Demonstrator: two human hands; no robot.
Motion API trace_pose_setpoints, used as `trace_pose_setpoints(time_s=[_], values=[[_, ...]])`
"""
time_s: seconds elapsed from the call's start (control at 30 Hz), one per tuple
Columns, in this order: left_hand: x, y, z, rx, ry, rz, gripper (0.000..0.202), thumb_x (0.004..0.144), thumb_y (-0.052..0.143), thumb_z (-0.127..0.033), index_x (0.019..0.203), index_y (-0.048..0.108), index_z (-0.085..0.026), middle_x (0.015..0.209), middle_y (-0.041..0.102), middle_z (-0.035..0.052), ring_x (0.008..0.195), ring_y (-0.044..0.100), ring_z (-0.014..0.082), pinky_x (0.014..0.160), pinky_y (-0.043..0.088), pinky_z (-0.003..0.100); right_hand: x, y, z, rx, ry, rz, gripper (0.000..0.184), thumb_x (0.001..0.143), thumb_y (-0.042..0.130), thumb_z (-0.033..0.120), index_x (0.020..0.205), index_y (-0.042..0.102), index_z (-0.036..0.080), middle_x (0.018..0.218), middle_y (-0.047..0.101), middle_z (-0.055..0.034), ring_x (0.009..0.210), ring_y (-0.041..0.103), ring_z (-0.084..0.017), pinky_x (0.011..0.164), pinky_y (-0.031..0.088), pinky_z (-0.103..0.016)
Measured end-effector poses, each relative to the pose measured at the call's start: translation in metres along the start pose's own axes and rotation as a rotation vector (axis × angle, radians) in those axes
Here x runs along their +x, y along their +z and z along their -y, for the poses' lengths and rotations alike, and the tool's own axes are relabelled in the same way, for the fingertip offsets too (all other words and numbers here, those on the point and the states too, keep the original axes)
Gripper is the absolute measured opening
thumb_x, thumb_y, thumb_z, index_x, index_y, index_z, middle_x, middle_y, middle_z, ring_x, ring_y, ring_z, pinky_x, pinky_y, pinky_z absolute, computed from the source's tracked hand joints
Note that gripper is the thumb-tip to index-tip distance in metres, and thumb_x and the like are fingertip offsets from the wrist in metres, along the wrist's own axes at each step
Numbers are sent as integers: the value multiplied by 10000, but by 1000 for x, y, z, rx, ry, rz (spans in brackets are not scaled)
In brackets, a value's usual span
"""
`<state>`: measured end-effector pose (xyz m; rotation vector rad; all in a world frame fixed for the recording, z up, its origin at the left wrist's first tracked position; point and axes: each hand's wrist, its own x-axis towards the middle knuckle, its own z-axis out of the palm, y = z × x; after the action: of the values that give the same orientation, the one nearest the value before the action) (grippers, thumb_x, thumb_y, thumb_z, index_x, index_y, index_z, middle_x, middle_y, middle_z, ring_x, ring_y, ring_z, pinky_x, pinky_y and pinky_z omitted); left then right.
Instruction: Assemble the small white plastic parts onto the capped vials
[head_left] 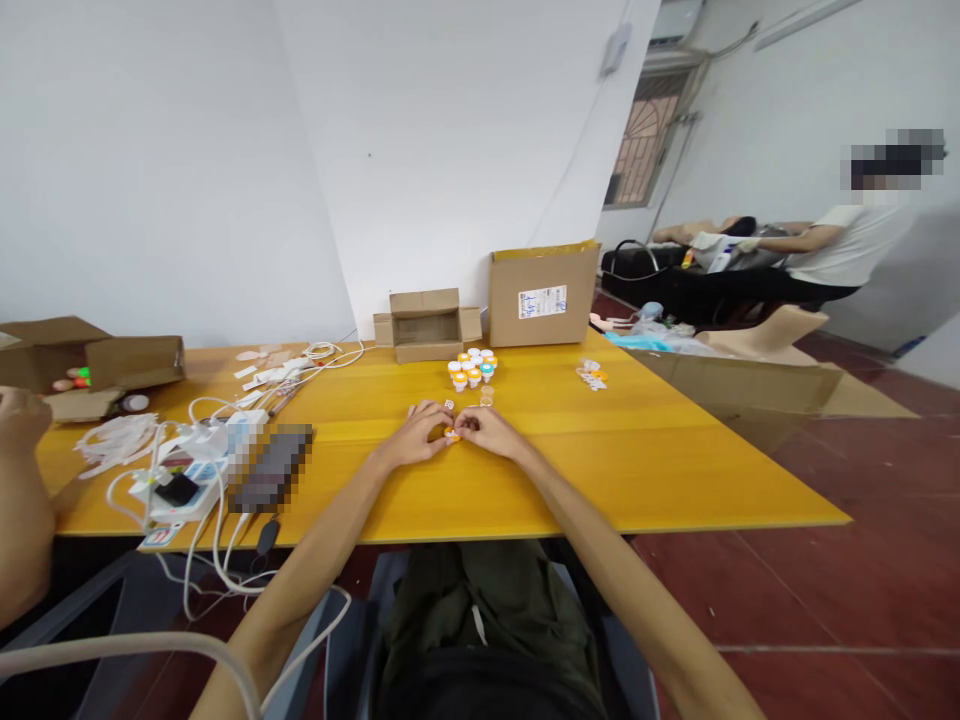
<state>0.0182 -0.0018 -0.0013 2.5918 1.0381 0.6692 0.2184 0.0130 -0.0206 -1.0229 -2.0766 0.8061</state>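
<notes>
My left hand is on the yellow table with fingers curved and thumb closed against a small orange cap with white on it. My right hand meets it from the other side, its fingertips pinched together at the cap; what they hold is too small to make out. Just beyond the fingers lie a small white piece with dark marks and a small clear container. Farther back stands a cluster of small bottles with white, orange and teal lids.
An open carton and a taller cardboard box stand behind. Clear containers and white pieces lie right. Left are a power strip, cables, a phone and another person's arm. Another person sits far right.
</notes>
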Motion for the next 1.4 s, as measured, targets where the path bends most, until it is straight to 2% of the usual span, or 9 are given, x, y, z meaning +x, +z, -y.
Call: trace_pose_setpoints(time_s=[0.3,0.53,0.63,0.77,0.9,1.0,1.1,1.4], values=[[-1,0,0,12,-36,14,265,900,564,-376,1126,666,-283,1234,617,69,1200,470,280,1046,342,466,0,0,-3,96,-6,-28,94,773,564,141,780,639,198,723,657,12,664,594,-137,677,488,-264],[-2,-6,2,23,-36,-4,344,841,575,-273,1181,633,-286,1275,597,64,1201,470,285,1037,358,461,1,-4,-10,98,13,-45,64,788,590,184,834,634,191,765,656,-1,666,591,-139,682,509,-280],[-3,-10,7,53,-72,-73,379,819,560,-208,1188,620,-269,1260,598,65,1185,477,275,1029,366,449,-1,-4,-9,77,12,-21,164,776,622,185,938,644,191,868,666,-15,693,594,-139,693,511,-289],[-4,-10,16,95,-146,-169,421,814,557,-183,1222,602,-276,1260,596,64,1190,481,271,1029,376,450,-4,-2,-10,19,-45,-2,345,730,739,246,1058,642,204,1018,664,-45,848,615,-174,806,514,-334],[-4,-3,23,70,-143,-157,408,852,565,-242,1259,590,-258,1243,616,72,1177,518,265,1036,398,450,-4,1,-12,-14,-71,6,417,705,796,320,1083,648,223,1073,658,-56,948,626,-203,862,508,-362],[-4,1,26,8,-100,-153,368,878,555,-268,1242,613,-262,1189,658,70,1128,568,252,1026,427,428,-4,3,-12,-41,-93,-2,381,704,802,311,1051,661,238,1060,659,-48,969,631,-210,878,503,-367],[-2,3,28,-89,-87,-165,278,900,552,-326,1140,673,-256,1109,700,70,1070,610,246,998,456,409,-4,4,-9,-73,-89,-11,320,708,792,275,1001,669,236,1032,661,-43,953,637,-212,878,501,-370],[13,8,25,-613,-304,-326,390,844,593,-537,978,713,-191,997,737,61,875,649,211,825,527,349,-5,5,-5,-84,-72,-34,279,705,788,274,949,663,225,990,655,-36,918,634,-202,864,498,-357]])
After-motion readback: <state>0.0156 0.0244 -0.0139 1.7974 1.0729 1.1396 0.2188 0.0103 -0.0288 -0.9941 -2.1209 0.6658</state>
